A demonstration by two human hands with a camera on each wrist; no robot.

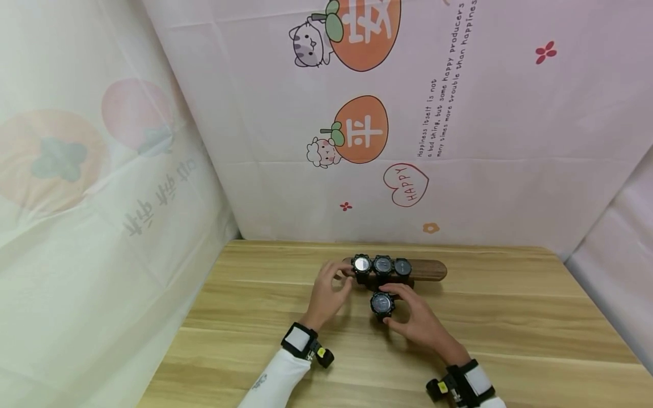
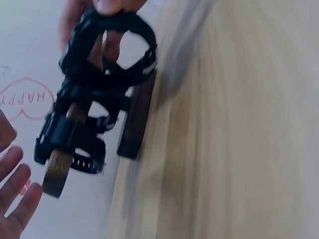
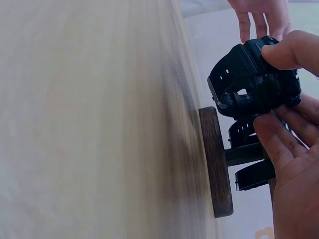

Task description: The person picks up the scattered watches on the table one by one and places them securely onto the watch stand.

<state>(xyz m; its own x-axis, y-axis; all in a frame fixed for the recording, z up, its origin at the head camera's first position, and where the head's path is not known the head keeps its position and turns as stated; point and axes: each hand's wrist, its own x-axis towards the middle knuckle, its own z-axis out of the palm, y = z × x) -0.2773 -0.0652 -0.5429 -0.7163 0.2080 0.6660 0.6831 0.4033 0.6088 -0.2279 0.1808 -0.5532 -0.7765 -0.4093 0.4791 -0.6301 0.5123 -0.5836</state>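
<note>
A dark wooden watch stand carries three black wristwatches on its bar: one with a bright dial at the left end, a second watch beside it and a third watch. In front of the stand, my right hand pinches a fourth black watch between thumb and fingers, its strap closed in a loop. My left hand is at the bar's left end, fingers spread and holding nothing. In the left wrist view its fingers lie beside the bar end.
The stand's dark base rests on the light wood-grain table, close to its back edge. A white printed cloth hangs behind the table, with more cloth on the left side. Each wrist wears a strapped camera.
</note>
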